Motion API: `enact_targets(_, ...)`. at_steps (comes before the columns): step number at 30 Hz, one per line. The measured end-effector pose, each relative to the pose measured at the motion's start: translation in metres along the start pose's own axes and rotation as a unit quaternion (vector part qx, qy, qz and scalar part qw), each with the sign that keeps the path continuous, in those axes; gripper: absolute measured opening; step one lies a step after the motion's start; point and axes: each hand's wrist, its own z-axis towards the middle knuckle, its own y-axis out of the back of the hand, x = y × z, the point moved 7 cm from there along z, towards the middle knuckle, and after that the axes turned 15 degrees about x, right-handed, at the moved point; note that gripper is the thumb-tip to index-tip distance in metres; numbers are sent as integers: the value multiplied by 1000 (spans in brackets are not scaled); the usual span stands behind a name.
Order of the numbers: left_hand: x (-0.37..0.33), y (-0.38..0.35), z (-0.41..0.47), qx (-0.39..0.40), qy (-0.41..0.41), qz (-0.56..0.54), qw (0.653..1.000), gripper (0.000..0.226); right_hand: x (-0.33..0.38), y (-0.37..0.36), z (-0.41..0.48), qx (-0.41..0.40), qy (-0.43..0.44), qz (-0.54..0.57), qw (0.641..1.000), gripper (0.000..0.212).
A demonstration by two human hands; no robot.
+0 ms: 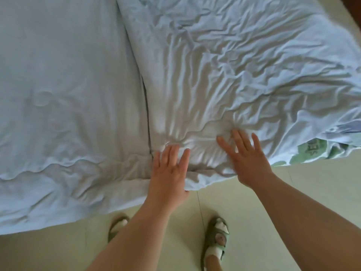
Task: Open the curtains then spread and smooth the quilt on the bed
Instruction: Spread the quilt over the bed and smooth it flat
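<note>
Quilt (224,65), pale blue and creased, lying on bed (58,65), its near edge at the bedside. Left grip (170,169) and right grip (246,159) pressed flat on it, fingers straight, clasping nothing.

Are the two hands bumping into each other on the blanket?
Apart. The head view shows a strip of wrinkled quilt between the left hand and the right hand, so they do not meet.

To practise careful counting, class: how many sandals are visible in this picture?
2. The left sandal sits at bottom centre, partly hidden by the left forearm; the right sandal stands beside it on the floor.
</note>
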Motion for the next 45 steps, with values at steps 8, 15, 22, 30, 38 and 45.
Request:
enact_targets(8, -71, -5, 55, 50, 122, 24, 991, 102, -60, 30, 24, -74, 95, 75, 990, 21)
enact_targets(15, -97, 5, 77, 81, 128, -81, 985, 25, -90, 6, 7, 85, 118, 119, 982, 35)
enact_targets(22, -110, -15, 71, 117, 130, -74, 982, 31, -101, -38, 1, 87, 137, 181, 970, 37)
enact_targets(30, -168, 14, 103, 8, 40, -54, 998, 56, -197, -12, 5, -138, -11, 219, 966, 67)
enact_targets(38, -207, 27, 152, 94, 6, -27, 995, 28, -297, -39, -2, -75, -368, 431, 821, 101)
enact_targets(45, -176, 55, 172, 92, 39, -114, 988, 20, -328, 18, 22, -134, -377, 542, 739, 30)
